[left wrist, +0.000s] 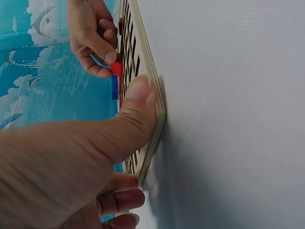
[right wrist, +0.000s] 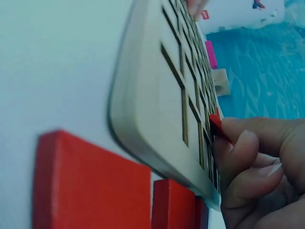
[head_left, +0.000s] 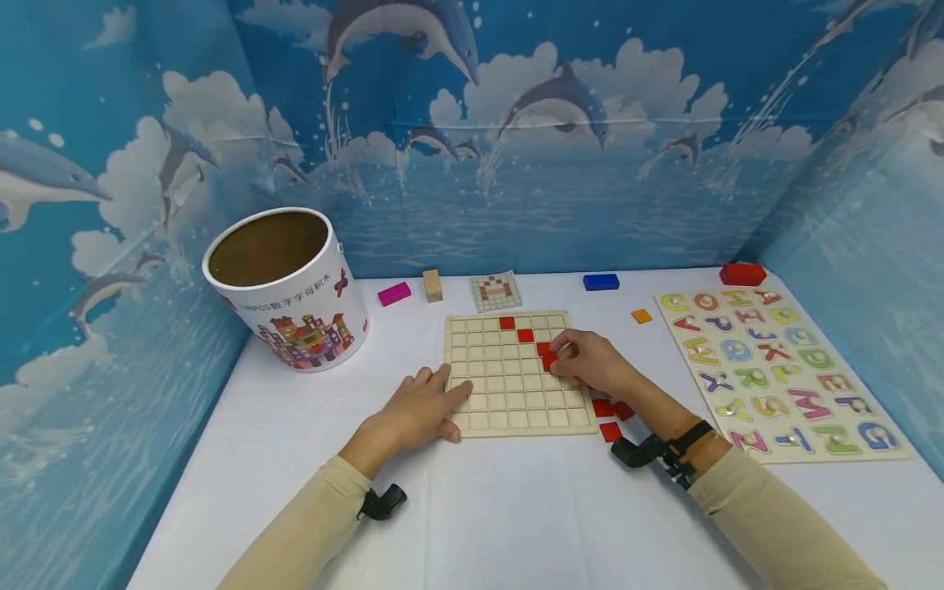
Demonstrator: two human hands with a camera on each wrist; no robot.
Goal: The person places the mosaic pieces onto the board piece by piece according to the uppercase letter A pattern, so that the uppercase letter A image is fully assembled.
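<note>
A wooden grid board point(head_left: 496, 401) lies on the white table, with red square tiles point(head_left: 525, 335) set in a diagonal run down from its top row. My right hand point(head_left: 593, 362) is over the board's right side and pinches a red square tile point(right wrist: 217, 126) between thumb and finger. In the right wrist view this tile is tilted, right at the grid cells. On the board's left edge rests my left hand point(head_left: 419, 408), fingers spread, its thumb point(left wrist: 136, 102) along the near rim. Several loose red tiles point(head_left: 610, 432) lie beside the board's lower right corner.
A small pattern card point(head_left: 496, 291) lies behind the board, near a wooden block point(head_left: 433, 286) and a magenta block point(head_left: 394, 294). Left stands a white bucket point(head_left: 317, 311). Right are an alphabet puzzle board point(head_left: 726, 360), an orange tile point(head_left: 642, 316), a blue block point(head_left: 601, 282) and a red block point(head_left: 742, 274).
</note>
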